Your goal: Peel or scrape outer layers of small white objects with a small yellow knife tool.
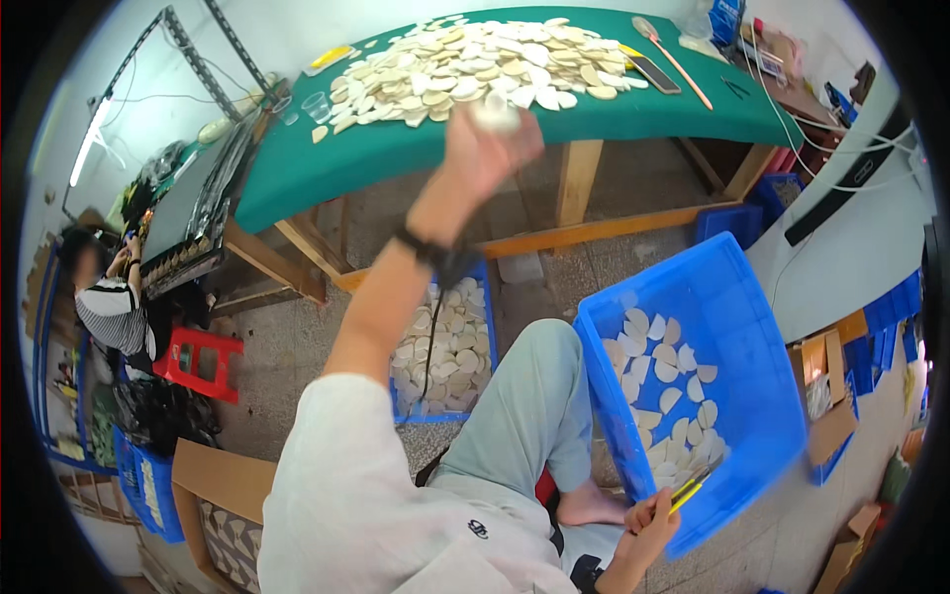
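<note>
My left hand [482, 153] reaches out to the front edge of the green-covered table [297, 170], its fingers closed around a pale half-round piece [498, 116]; motion blurs the grip. Just beyond it spreads a large heap of similar cream-white flat pieces [445, 67]. Low on the right, my right hand [648, 527] grips a slim yellow-handled tool [690, 487] with a dark tip, whose exact kind I cannot make out. That tool points over the near edge of a big blue crate [757, 327], in which scattered half-round pieces [670, 400] lie.
Another blue crate [489, 297] full of pale pieces stands beneath the table edge. On the tabletop are a phone [655, 74], a brush [648, 30] and clear cups [316, 105]. A person [114, 307] works at far left near a red stool [203, 358]; a cardboard box [228, 480] sits closer.
</note>
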A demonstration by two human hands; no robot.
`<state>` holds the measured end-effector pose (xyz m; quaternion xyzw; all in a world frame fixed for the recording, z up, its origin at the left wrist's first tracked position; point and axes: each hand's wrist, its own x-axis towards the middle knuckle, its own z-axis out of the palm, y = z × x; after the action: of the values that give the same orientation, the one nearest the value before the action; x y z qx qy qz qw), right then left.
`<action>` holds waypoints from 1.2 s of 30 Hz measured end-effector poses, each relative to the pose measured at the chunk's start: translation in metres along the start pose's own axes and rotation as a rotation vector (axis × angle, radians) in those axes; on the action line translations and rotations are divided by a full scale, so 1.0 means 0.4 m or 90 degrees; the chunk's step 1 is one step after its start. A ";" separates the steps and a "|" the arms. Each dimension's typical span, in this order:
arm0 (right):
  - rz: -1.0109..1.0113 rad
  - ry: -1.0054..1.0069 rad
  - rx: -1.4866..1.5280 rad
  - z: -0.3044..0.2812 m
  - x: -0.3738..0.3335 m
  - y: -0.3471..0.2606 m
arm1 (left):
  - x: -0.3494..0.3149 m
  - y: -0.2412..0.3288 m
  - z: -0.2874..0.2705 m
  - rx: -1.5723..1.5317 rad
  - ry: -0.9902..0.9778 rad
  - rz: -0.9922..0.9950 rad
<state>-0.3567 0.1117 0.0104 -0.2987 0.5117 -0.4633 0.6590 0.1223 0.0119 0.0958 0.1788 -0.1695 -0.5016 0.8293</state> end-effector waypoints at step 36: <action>-0.098 0.258 0.047 -0.254 0.001 -0.039 | -0.201 -1.216 -0.182 1.504 -1.028 -0.707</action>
<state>-0.4580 0.1133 -0.0064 -0.2138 0.5920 -0.5812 0.5157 -0.2550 -0.1176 -0.2031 0.4418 -0.7634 -0.2815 -0.3780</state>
